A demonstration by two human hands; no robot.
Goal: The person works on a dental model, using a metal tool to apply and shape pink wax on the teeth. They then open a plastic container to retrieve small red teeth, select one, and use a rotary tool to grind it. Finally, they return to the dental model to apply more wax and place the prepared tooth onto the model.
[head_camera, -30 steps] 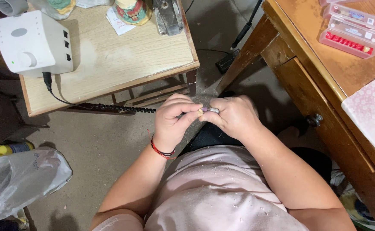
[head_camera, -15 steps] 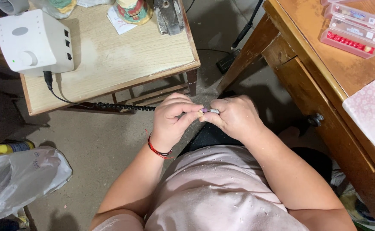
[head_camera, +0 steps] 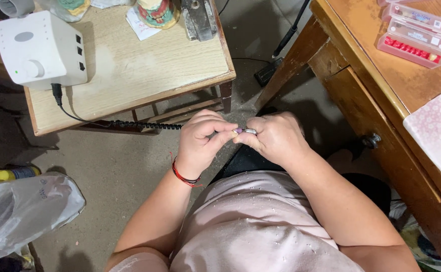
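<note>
My two hands are close together over my lap, just in front of the little wooden table. My left hand and my right hand both pinch a small silver and purple piece between their fingertips. The piece sits right in the middle, between both hands, and my fingers are shut tight on it. It is too small for me to tell what it is. A red string band goes round my left wrist.

On the small table, far and to the left, stands a white box machine with a black curly cord hanging down from it. On the right is a big wooden desk with pink trays on top. A floppy plastic bag lies on the floor, near and to the left
</note>
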